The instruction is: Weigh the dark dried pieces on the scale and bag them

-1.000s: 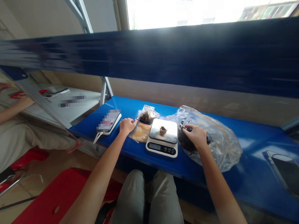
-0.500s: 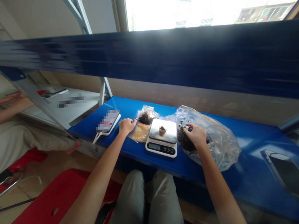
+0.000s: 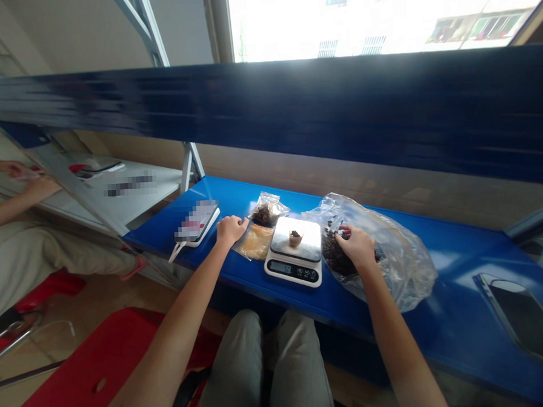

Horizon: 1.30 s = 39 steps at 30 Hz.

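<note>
kitchen scale point(image 3: 282, 277): white | bagged clumps point(image 3: 331, 255): near-black | shelf point(image 3: 446, 322): blue | stool point(image 3: 80, 377): red

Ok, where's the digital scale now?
In the head view, the digital scale sits mid-frame on the blue bench top, between the left hand and the clear plastic bag under the right hand.

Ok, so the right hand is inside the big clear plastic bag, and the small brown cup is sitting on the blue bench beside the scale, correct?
Not quite: the head view shows the small brown cup standing on the platform of the digital scale, not on the bench. The right hand is inside the clear plastic bag, as you said.
</note>
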Tool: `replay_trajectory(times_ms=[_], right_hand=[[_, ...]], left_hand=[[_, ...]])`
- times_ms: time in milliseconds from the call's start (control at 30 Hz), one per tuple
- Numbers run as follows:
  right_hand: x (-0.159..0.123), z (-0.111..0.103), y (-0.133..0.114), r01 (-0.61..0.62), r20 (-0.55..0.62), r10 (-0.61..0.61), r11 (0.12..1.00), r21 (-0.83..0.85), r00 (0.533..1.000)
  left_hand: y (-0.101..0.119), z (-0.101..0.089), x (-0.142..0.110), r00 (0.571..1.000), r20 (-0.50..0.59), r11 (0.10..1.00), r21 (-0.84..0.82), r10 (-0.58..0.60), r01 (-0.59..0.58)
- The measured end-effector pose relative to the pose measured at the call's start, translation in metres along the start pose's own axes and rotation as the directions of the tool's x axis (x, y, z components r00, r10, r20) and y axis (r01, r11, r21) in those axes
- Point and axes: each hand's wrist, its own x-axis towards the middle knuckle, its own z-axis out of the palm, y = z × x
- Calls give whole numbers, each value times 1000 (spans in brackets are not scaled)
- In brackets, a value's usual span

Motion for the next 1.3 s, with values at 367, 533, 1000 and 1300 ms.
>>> replay_trajectory(times_ms=[367, 533, 1000, 1300], right_hand=[[0, -3, -1, -11, 5, 11, 996, 92, 1000], [1, -2, 0, 22, -45, -14, 987, 162, 999], [4, -4, 0, 127, -90, -101, 927, 353, 991], [-4, -7, -8, 113, 38, -122, 977, 183, 992]], left_hand=[[-1, 0, 0, 1000, -1, 1000, 1, 7, -7], [-3, 2, 1, 1000, -13, 1000, -3, 18, -18], [0, -3, -1, 1000, 10, 1000, -4, 2, -2], [0, -4, -1, 1000, 3, 1000, -11, 20, -20]])
